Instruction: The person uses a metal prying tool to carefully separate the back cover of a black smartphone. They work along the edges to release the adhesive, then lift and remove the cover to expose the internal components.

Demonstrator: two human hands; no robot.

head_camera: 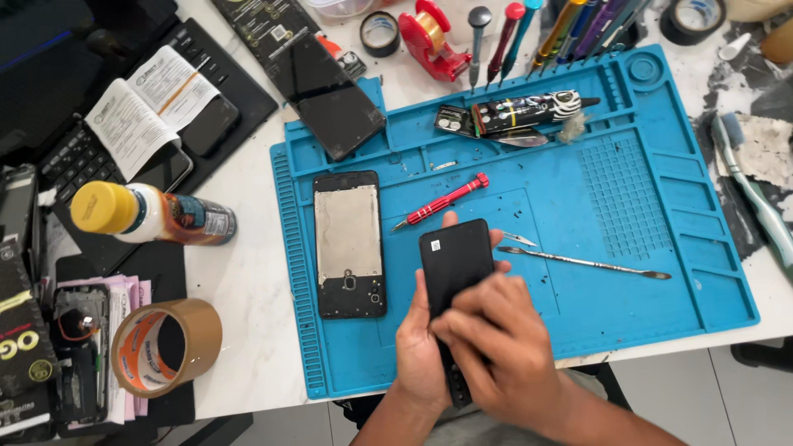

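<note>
While the head view looks straight down on the bench, a black phone [454, 263] is held upright-tilted over the lower middle of the blue silicone work mat [710, 272]. It is cradled from below by the left hand [420, 351], fingers curled round its left edge and shut on the body. The right hand [500, 351] is laid over the lower half, fingers bent and pressed against the phone's face and right edge; a firm two-handed grip is judged, as if the casing is being steadied or pressed.

An opened phone frame [350, 244] with a grey inner plate is laid flat on the mat just left of the hands, kept near. A red screwdriver [442, 201] and a thin metal spudger [586, 263] are placed beside the phone, within reach. A black-and-white striped glue tube [529, 111] is set in the mat's upper trough.

Off the mat, to the left, a yellow-capped bottle [149, 216] with a dark label is lying on its side; a folded white printed leaflet [149, 107] is resting on a keyboard; a brown tape roll [165, 345] with an orange-and-white core label is standing near the table edge.
</note>
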